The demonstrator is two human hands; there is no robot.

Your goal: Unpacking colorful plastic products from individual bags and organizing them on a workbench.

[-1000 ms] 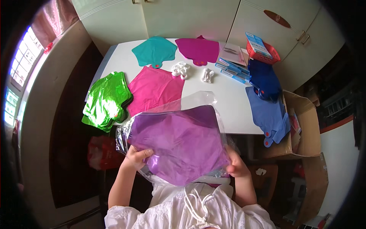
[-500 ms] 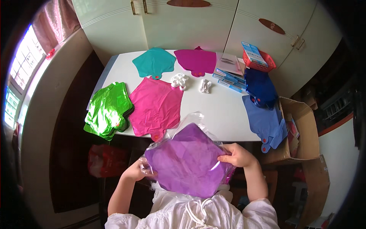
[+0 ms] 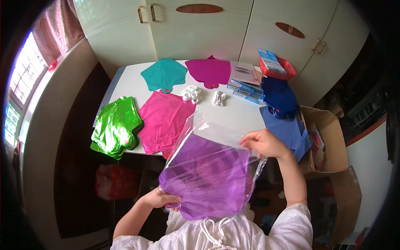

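Observation:
A flat purple foil balloon (image 3: 208,175), or a stack of them, lies inside a clear plastic bag (image 3: 212,126) held over my lap at the table's near edge. My left hand (image 3: 161,198) is closed on its lower left corner, thumb on top and fingers underneath. At the upper right, my right hand (image 3: 263,143) pinches the edge of the bag, with loose film hanging beneath it. The bag's empty upper part stands out beyond the purple foil. Just past it, a pink foil balloon (image 3: 164,118) lies flat on the white table (image 3: 233,118).
Green (image 3: 116,125), teal (image 3: 164,75), magenta (image 3: 208,71) and blue foil balloons (image 3: 285,127) lie around the table. White ribbon rolls (image 3: 191,94) sit mid-table. Blue-white boxes (image 3: 246,91) and a red basket (image 3: 287,68) stand back right, beside a cardboard box (image 3: 331,137).
My right hand has let go of the bag's right side and moved up to its upper right edge, spreading the film. The bag has tilted, and my left hand has shifted lower.

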